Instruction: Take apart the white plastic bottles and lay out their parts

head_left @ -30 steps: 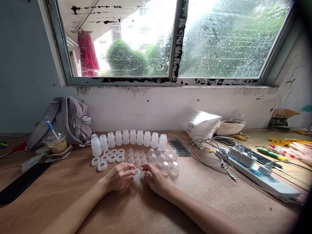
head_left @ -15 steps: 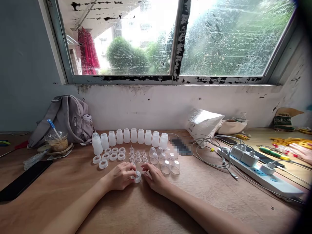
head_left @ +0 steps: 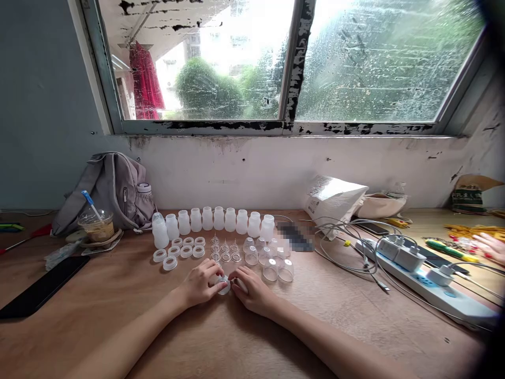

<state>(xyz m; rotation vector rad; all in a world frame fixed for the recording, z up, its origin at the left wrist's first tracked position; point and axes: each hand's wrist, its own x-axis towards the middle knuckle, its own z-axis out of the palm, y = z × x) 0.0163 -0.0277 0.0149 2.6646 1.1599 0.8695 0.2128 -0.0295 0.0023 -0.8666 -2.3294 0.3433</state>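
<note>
My left hand (head_left: pixel 204 281) is closed, its thumb and fingers pinching a translucent bottle collar ring (head_left: pixel 224 290) low over the table. A clear piece, apparently a nipple, shows at the ring's top, partly covered by fingertips. My right hand (head_left: pixel 251 290) is curled just to the right, its fingertips at the ring's edge; something pale shows under its fingers, too hidden to name. Behind my hands stand clear nipples (head_left: pixel 225 257) in short rows. Several white collar rings (head_left: pixel 170 263) lie to the left, and clear dome caps (head_left: pixel 270 270) to the right.
Frosted baby bottles (head_left: pixel 219 219) form an arc at the back; the leftmost wears a cap. A drink cup (head_left: pixel 97 229), backpack (head_left: pixel 114 192) and black tablet-like slab (head_left: pixel 43 287) occupy the left. On the right are cables, a power strip (head_left: pixel 430 287) and another person's hand (head_left: pixel 491 247).
My left fingers and thumb have shifted over the collar ring, now covering its opening. My right fingertips have come closer to it. The whole view has shifted slightly.
</note>
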